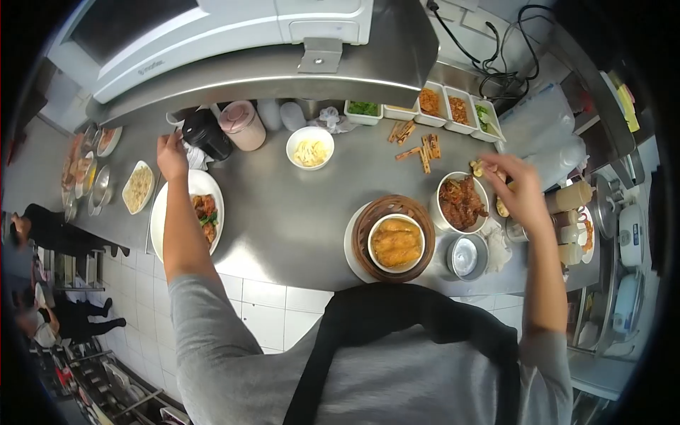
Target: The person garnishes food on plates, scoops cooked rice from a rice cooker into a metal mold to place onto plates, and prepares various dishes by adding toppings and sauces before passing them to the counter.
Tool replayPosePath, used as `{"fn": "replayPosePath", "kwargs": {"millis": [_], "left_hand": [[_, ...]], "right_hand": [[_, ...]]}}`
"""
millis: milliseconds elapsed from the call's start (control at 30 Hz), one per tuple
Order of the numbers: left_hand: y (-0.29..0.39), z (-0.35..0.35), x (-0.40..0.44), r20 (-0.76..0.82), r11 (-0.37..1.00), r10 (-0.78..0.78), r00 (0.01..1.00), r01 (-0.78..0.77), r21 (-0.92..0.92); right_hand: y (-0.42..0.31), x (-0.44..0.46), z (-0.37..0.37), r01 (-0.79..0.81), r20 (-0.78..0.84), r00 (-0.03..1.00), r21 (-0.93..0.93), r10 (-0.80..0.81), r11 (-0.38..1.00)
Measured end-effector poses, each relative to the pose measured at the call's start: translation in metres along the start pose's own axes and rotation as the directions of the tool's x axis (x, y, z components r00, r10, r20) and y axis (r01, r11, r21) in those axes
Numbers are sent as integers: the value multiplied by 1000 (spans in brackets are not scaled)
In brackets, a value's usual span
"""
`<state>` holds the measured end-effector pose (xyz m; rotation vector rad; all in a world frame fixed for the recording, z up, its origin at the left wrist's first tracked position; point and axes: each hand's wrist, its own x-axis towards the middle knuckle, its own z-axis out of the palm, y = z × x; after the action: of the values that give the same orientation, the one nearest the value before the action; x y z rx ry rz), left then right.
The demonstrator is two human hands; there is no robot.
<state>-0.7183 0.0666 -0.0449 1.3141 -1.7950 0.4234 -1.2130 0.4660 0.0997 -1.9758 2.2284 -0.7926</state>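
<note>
At the left, my left hand (172, 156) is closed beside a black lidded container (207, 134), above a white plate of sauced food (205, 214); what it holds is too small to tell. My right hand (516, 185) hovers at the right edge of a white bowl of glazed brown meat (462, 203). Its fingers are bent together near small yellowish pieces (477, 168), and anything between them is unclear. Close to my body, a bowl of golden fried pieces (397, 243) sits on a round brown woven stand (363, 234). An empty metal cup (466, 256) stands beside the meat bowl.
Behind are a white bowl of pale slices (310, 149), a pink-lidded jar (243, 125), topping trays (459, 111) and brown sticks (427, 149). A metal shelf (269, 83) overhangs the back. Bottles (569, 198) stand right. Other people (64, 227) are far left.
</note>
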Motion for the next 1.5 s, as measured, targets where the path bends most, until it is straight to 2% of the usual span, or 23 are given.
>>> {"fn": "replayPosePath", "kwargs": {"millis": [67,133,200,267,333,400,433,533,667,733,833,867,933,1000,1067,1167,1267,1300,1367,1433,1500], "left_hand": [[2,-4,-3,45,1000,8,999,-9,18],[2,-9,-4,87,998,25,996,-29,47],[4,-12,-6,59,996,85,995,-86,11],[1,-11,-6,70,995,99,993,-99,-2],[5,-15,-5,77,986,163,984,-166,32],[8,-20,-2,74,971,231,970,-235,50],[7,-22,-1,65,961,272,960,-275,34],[-13,-18,-8,199,975,207,958,-218,37],[-4,-23,-8,218,979,183,959,-197,47],[-7,-15,-9,286,993,81,955,-103,61],[-14,-4,-14,441,994,65,895,-96,49],[-22,4,-17,502,984,108,858,-164,68],[-42,18,-15,616,948,208,760,-313,66],[-17,-3,-8,643,978,119,756,-201,56],[15,-32,6,660,991,-93,745,8,131],[30,-58,4,589,1000,3,808,-8,6],[72,-79,-7,562,999,-8,827,37,-39],[95,-83,-10,529,990,103,842,-36,-137],[141,-79,-17,538,907,211,816,41,-419],[203,-75,-19,654,802,233,719,239,-548],[246,-30,-26,573,631,373,730,254,-733]], "right_hand": [[5,52,35,173,-58,984,79,-168,982],[20,106,81,253,-117,961,10,-250,967],[2,142,109,61,-58,996,-181,-73,982],[28,179,152,197,-90,975,-66,-203,978],[52,220,187,137,-52,984,-396,-171,908],[76,252,228,86,-190,955,-557,-228,826],[91,260,242,48,-193,959,-608,-206,793],[114,274,253,-16,-128,988,-650,-88,759],[125,289,254,-24,-36,999,-682,-1,731],[129,292,251,-34,-28,999,-681,20,732],[131,300,247,-43,-40,999,-650,23,759],[131,299,245,-51,-44,999,-635,30,771],[133,301,245,-65,-78,997,-584,24,809],[127,306,241,-65,-110,994,-494,11,867],[121,307,239,-59,-143,990,-358,7,932],[114,299,236,-42,-187,982,-69,28,997],[111,275,233,-44,-161,982,318,100,947],[107,271,226,-37,-154,981,439,116,898],[96,269,210,-13,-131,983,653,129,757],[85,268,196,-37,-87,985,742,150,669],[77,263,182,-109,-32,981,732,193,672]]}}
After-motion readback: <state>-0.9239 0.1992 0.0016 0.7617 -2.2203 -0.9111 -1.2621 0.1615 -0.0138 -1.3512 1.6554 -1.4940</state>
